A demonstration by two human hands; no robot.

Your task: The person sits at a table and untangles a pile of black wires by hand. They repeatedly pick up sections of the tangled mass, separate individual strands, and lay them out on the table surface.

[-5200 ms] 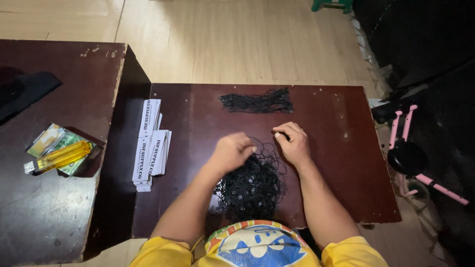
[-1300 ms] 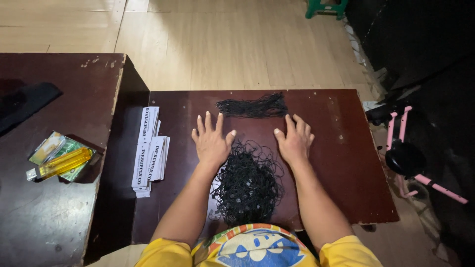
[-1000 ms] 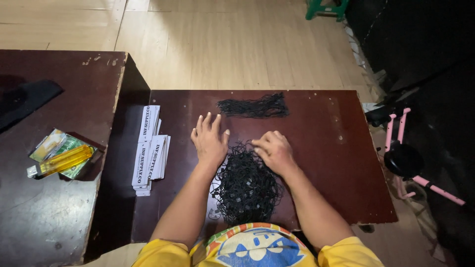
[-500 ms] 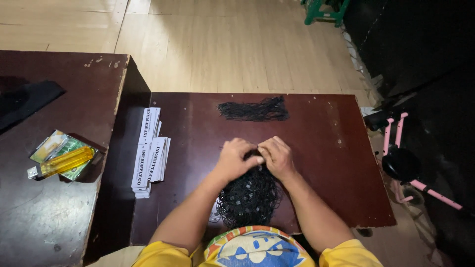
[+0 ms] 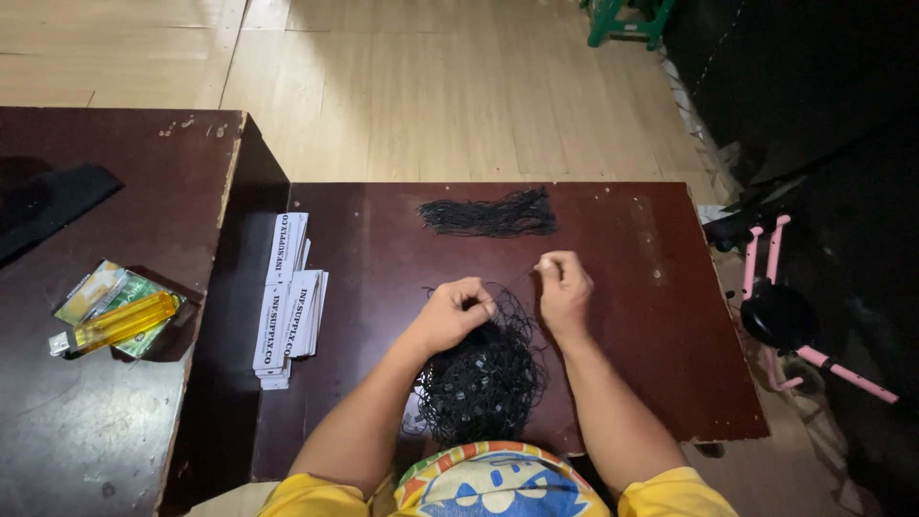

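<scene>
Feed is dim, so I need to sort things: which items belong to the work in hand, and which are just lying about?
In use:
left hand
right hand
tangled black cord pile
bundle of straightened black cords

Lying about:
white paper labels
yellow lighter
pink scooter
green stool

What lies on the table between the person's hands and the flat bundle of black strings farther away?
In the head view, only bare dark table top shows between the hands, left hand and right hand, and the flat bundle; nothing else lies there.
</scene>
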